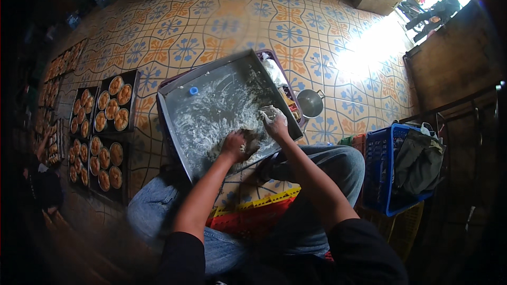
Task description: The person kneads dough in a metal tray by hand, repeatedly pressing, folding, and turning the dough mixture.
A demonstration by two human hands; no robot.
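A large grey metal tray [211,95] sits tilted in front of my knees, its bottom smeared with white flour or dough. My left hand [238,145] is low in the tray near its close edge, fingers stretched and apart over the smeared metal, with sticky bits on them. By the tray's right wall is my right hand [274,123], its fingers curled and caked in white dough. Whether a lump lies inside those fingers I cannot make out. A small blue ring-shaped cap [194,91] lies in the tray's far left part.
Under the tray is a purple crate [266,53] with packets. Beside it stands a metal pot [310,103]. A blue crate [381,169] holds dark cloth. Black trays [132,92] of round orange-topped pastries line the left floor, near another person's arm [43,145].
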